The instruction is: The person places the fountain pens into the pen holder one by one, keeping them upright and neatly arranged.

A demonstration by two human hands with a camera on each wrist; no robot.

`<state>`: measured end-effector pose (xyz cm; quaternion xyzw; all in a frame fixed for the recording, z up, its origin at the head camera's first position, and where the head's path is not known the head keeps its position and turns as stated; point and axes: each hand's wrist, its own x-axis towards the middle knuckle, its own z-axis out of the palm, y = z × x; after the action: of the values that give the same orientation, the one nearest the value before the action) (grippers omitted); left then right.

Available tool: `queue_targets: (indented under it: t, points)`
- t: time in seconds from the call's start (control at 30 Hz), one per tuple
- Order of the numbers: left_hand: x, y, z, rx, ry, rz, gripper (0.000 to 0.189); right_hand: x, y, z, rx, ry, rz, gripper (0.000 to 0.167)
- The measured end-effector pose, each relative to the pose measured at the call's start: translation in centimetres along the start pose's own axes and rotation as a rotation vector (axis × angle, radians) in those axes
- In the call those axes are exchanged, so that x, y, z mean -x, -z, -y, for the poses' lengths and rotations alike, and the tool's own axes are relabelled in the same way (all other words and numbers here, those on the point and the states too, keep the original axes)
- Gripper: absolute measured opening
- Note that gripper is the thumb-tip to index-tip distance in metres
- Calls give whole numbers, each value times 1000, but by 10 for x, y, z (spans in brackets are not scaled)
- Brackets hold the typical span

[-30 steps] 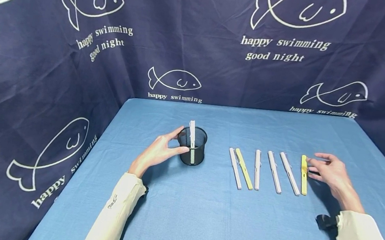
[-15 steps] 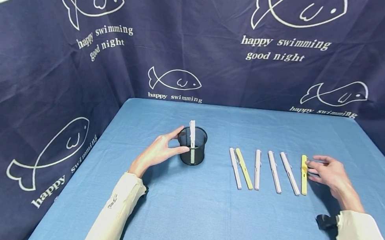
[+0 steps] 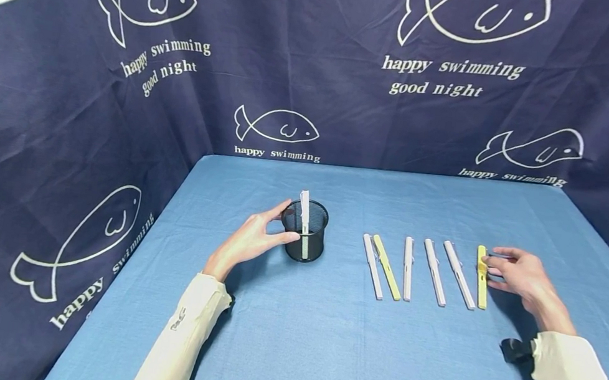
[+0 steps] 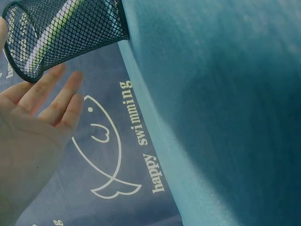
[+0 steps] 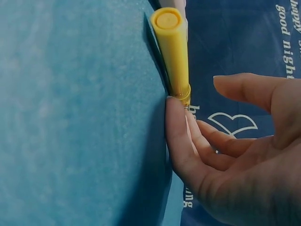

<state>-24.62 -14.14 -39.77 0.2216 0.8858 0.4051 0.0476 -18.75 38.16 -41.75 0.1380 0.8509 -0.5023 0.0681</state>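
A black mesh pen holder stands upright on the table, with a white pen leaning in it. My left hand holds it at the rim from the left, thumb on the near side, index finger at the back. In the left wrist view the other fingers spread beside the mesh. At the right end of a row of pens lies a yellow pen. The fingers of my right hand touch its right side; in the right wrist view the thumb stands apart from it.
Left of that pen lie several pale pens, among them one pen close beside it. A second yellow pen lies against the leftmost pale pen. Dark blue fish-print cloth hangs behind and beside the blue table.
My right hand's fingers have shifted slightly to the left along the yellow pen. The left hand, pen holder and other pens look the same.
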Motion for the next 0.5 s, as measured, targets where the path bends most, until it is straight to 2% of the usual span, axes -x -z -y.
queue_targets:
  t: [0.23,0.5]
  points:
    - [-1,-1,1,4,6,1,87,-2,0,3,54,-32,38,68]
    - [0,0,1,2,8,-1,87,-2,0,4,60,-17,68,65]
